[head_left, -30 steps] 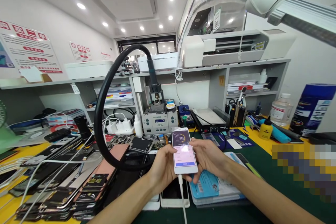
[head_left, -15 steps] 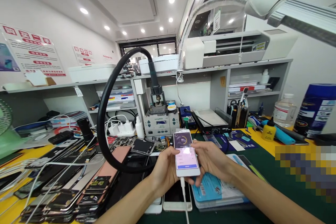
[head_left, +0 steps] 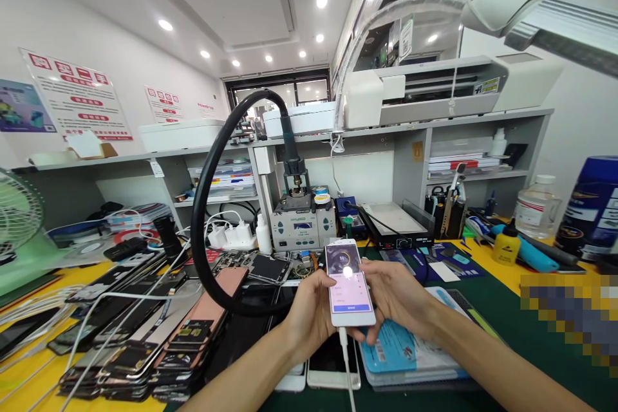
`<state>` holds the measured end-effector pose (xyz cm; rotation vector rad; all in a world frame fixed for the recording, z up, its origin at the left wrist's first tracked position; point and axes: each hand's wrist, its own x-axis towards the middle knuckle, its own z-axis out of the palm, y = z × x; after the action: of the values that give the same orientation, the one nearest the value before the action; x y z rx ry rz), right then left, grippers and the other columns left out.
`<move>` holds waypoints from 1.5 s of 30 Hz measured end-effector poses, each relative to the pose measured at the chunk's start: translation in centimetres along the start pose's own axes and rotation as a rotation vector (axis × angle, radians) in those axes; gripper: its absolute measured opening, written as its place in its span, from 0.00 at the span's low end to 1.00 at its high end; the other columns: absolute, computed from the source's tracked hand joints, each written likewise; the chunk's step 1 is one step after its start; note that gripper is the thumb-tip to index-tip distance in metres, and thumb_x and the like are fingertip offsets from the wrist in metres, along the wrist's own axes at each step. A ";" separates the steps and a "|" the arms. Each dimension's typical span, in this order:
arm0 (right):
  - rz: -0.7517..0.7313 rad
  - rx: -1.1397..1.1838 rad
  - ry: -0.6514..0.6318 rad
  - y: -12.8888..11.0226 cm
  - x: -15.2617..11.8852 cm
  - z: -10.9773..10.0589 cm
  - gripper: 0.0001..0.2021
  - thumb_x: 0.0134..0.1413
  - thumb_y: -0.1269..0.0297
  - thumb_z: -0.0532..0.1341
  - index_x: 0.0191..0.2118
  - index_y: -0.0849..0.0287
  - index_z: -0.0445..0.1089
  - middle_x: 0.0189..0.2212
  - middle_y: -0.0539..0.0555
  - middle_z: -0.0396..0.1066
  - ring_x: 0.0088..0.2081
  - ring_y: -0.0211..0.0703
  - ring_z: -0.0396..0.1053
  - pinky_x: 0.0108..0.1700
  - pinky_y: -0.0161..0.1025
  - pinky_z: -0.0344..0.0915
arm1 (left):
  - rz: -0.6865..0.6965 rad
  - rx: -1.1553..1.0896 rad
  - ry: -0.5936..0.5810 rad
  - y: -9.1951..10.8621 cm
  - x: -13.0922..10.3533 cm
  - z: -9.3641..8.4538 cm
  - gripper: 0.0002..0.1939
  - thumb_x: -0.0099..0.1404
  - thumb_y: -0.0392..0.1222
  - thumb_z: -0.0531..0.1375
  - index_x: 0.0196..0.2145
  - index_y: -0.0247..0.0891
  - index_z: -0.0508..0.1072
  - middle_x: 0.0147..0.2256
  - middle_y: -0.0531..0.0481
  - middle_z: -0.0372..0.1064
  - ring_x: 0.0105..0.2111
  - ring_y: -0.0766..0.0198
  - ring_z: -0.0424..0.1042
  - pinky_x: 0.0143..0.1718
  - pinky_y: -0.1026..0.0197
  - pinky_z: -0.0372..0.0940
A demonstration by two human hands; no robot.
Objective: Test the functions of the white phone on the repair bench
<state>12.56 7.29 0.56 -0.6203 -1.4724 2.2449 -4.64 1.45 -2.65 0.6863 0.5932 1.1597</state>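
Note:
A white smartphone (head_left: 351, 286) with its screen lit is held upright, tilted toward me, between both hands. My left hand (head_left: 311, 309) grips its left edge, the thumb at the side of the screen. On the other edge, my right hand (head_left: 389, 293) closes round the phone, its thumb at the upper right of the screen. A white charging cable (head_left: 346, 360) is plugged into the bottom end and runs down toward me. Beneath the hands lie another white phone (head_left: 333, 378) and a blue-and-white packet (head_left: 396, 351).
Stacked phone parts (head_left: 178, 347) cover the left side. A thick black hose (head_left: 205, 206) arches from the grey hot-air station (head_left: 304, 228). Behind stand a flat heating plate (head_left: 393, 225), a yellow bottle (head_left: 506, 244) and a clear bottle (head_left: 537, 206). A green fan (head_left: 22, 219) is far left.
The whole view has shifted slightly, so everything sits a little further right. Both hands keep the same hold on the phone, and its screen shows the same page.

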 end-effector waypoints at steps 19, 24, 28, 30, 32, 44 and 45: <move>-0.021 -0.009 0.027 0.1 0.0 0.0 0.25 0.59 0.65 0.51 0.62 0.62 0.54 0.36 0.63 0.76 0.28 0.51 0.76 0.21 0.43 0.74 | -0.007 0.002 0.024 0.0 -0.1 -0.1 0.29 0.59 0.41 0.52 0.57 0.27 0.65 0.40 0.34 0.75 0.36 0.48 0.75 0.32 0.55 0.69; -0.032 0.008 0.021 0.1 0.1 -0.1 0.25 0.61 0.62 0.51 0.63 0.61 0.54 0.37 0.63 0.77 0.29 0.53 0.77 0.21 0.44 0.75 | 0.008 -0.035 0.068 0.1 -0.1 0.1 0.28 0.59 0.39 0.52 0.57 0.27 0.65 0.40 0.37 0.75 0.38 0.50 0.75 0.35 0.56 0.69; -0.021 -0.006 -0.014 0.2 0.1 -0.4 0.25 0.65 0.54 0.49 0.62 0.64 0.57 0.35 0.64 0.77 0.28 0.51 0.76 0.23 0.46 0.75 | 0.016 -0.048 0.033 0.1 0.0 0.1 0.28 0.59 0.38 0.51 0.57 0.28 0.65 0.40 0.38 0.75 0.37 0.50 0.75 0.35 0.55 0.69; -0.020 -0.022 -0.020 0.3 0.1 -0.5 0.26 0.66 0.53 0.48 0.61 0.65 0.58 0.34 0.64 0.77 0.28 0.50 0.76 0.24 0.45 0.76 | 0.011 -0.051 0.006 0.1 0.0 0.0 0.28 0.59 0.38 0.52 0.57 0.28 0.65 0.40 0.38 0.75 0.37 0.50 0.75 0.34 0.55 0.69; -0.026 -0.033 -0.011 0.3 0.1 -0.5 0.25 0.65 0.54 0.49 0.61 0.64 0.58 0.35 0.64 0.77 0.28 0.50 0.76 0.24 0.44 0.75 | -0.001 -0.036 -0.004 0.0 0.0 -0.1 0.28 0.59 0.38 0.52 0.57 0.28 0.65 0.40 0.38 0.75 0.36 0.50 0.75 0.33 0.55 0.70; -0.028 -0.034 0.027 -0.1 -0.2 -0.1 0.24 0.63 0.60 0.52 0.62 0.61 0.57 0.39 0.64 0.76 0.30 0.50 0.76 0.23 0.43 0.75 | 0.003 -0.062 0.009 0.1 0.1 -0.3 0.30 0.56 0.40 0.51 0.57 0.29 0.64 0.43 0.38 0.74 0.39 0.49 0.75 0.36 0.53 0.70; -0.028 -0.031 0.020 0.0 -0.1 -0.2 0.24 0.63 0.60 0.52 0.62 0.61 0.57 0.39 0.63 0.76 0.30 0.50 0.76 0.23 0.43 0.75 | 0.005 -0.065 0.008 0.0 0.1 -0.3 0.30 0.56 0.39 0.51 0.57 0.29 0.64 0.43 0.38 0.74 0.39 0.49 0.75 0.36 0.53 0.70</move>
<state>12.76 7.35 0.55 -0.6253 -1.4995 2.1927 -4.85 1.61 -2.84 0.6283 0.5583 1.1814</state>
